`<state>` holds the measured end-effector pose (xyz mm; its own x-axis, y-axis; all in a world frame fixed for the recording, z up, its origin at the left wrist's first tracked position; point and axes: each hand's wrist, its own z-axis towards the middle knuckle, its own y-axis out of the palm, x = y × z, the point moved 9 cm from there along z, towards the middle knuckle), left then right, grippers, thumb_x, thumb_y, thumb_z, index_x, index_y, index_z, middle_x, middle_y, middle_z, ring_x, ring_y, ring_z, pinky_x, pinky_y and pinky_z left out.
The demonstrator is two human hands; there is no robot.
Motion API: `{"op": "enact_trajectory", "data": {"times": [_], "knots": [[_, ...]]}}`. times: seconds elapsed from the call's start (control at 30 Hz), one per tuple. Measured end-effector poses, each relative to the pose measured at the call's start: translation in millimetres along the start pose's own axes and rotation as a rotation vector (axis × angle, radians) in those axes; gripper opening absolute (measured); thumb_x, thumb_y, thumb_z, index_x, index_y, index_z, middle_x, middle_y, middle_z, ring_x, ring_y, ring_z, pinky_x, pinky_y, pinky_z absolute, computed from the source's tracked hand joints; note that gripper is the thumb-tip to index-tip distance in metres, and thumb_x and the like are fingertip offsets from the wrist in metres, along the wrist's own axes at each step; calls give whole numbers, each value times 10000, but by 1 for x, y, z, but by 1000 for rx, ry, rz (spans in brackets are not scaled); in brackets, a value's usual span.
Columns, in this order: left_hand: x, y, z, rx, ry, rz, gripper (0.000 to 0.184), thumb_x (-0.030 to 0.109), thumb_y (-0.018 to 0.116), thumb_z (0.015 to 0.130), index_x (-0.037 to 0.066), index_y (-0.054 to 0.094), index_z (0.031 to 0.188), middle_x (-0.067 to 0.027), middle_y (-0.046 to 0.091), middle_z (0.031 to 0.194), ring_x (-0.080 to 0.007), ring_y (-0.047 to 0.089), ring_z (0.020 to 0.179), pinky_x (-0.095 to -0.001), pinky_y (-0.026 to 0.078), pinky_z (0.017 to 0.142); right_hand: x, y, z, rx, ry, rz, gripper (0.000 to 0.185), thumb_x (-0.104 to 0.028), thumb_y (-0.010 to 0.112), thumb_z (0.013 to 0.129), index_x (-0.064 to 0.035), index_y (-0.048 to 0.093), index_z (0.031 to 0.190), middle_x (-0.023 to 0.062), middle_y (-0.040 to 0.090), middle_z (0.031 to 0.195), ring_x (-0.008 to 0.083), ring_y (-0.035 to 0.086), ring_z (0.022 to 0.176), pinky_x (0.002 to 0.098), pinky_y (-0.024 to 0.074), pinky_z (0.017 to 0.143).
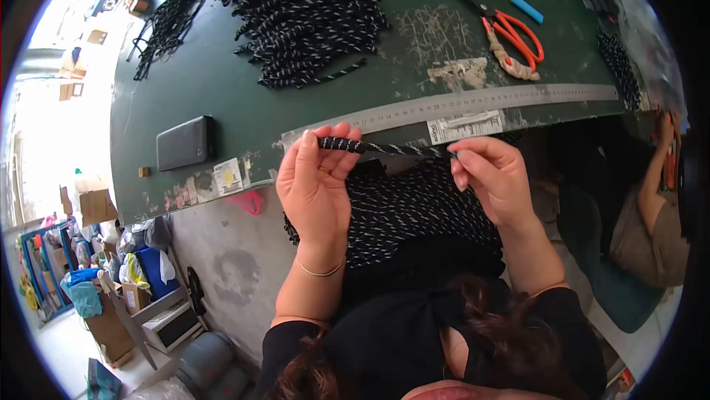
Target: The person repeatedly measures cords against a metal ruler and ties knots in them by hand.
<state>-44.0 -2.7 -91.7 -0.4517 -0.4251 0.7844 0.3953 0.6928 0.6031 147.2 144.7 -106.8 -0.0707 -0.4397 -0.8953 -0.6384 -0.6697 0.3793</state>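
A black cord with white flecks (399, 150) is stretched between my two hands above the table's front edge. My left hand (314, 182) grips its thicker, tightly wrapped end between thumb and fingers, with the wrapped part lying across the fingers. My right hand (494, 177) pinches the thinner part of the cord at the other side, its fingers curled in. Below my hands, a large bundle of the same flecked cord (414, 211) lies across my lap. Whatever cord end is inside the right hand's pinch is hidden.
On the green table (251, 115) are a long steel ruler (547, 95), orange-handled scissors (518, 41), a light-blue object (526, 9), a black box-like device (183, 145) and a heap of cut cords (310, 19). Another person's arm (657, 178) shows at right.
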Motion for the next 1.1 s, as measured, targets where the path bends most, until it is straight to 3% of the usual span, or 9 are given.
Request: {"op": "enact_trajectory", "data": {"times": [0.27,0.37,0.43,0.5,0.57,0.7,0.87,1.03,1.1], "knots": [[78,21,68,65,406,351,200,135,566,1008,-25,614,1119,-121,667,1065,-167,640,893,-280,520,792,-81,61,111,-121,-236,-171,264,-150,609,975,20,643,1174,66,676,955,110,628,841,236,503,750],[98,-3,63,304,676,683,182,85,643,953,-9,635,1109,-64,641,989,-123,601,855,-254,496,749,-99,49,120,117,-632,-594,269,-176,631,959,-2,654,1163,67,680,1067,129,649,933,256,509,822],[87,-5,42,26,570,699,168,23,688,894,8,663,1059,-32,622,947,-97,590,839,-249,487,729,-93,39,103,107,-601,-548,261,-156,624,961,-5,648,1173,66,672,1083,130,644,955,255,506,834],[45,-12,8,-330,44,882,138,37,730,853,31,675,979,-56,639,973,-126,596,789,-256,490,712,-82,26,77,103,-543,-502,255,-137,616,964,-9,642,1183,65,665,1099,132,640,977,254,503,846],[17,21,-32,-842,116,1186,132,60,748,806,39,659,901,-81,630,939,-221,602,768,-306,505,721,-79,20,55,69,-505,-481,219,-64,613,950,-9,654,1157,63,665,1063,132,645,946,254,505,833],[-11,8,-61,-871,153,1503,138,69,760,752,39,672,854,-100,626,868,-281,610,784,-355,504,718,-64,15,33,36,-488,-410,210,-16,613,934,-2,663,1137,71,662,1042,126,646,915,255,503,799],[-14,2,-64,-858,146,1470,148,97,763,749,47,673,856,-101,609,833,-310,608,808,-396,503,741,-60,44,33,-90,-454,-587,172,29,584,945,38,667,1095,75,665,1006,128,633,882,243,499,817],[-14,2,-63,-845,109,1410,138,50,745,752,38,649,851,-99,609,830,-302,609,795,-376,504,716,-69,112,58,-275,-955,-1092,225,3,638,848,22,667,1070,120,652,1028,273,619,914,324,510,814],[-11,2,-61,-795,57,1355,136,16,732,751,31,634,843,-96,609,828,-292,616,798,-356,503,705,-58,126,80,-301,-953,-1180,224,-1,631,839,18,659,1060,120,643,1017,283,607,919,337,506,816]]}}
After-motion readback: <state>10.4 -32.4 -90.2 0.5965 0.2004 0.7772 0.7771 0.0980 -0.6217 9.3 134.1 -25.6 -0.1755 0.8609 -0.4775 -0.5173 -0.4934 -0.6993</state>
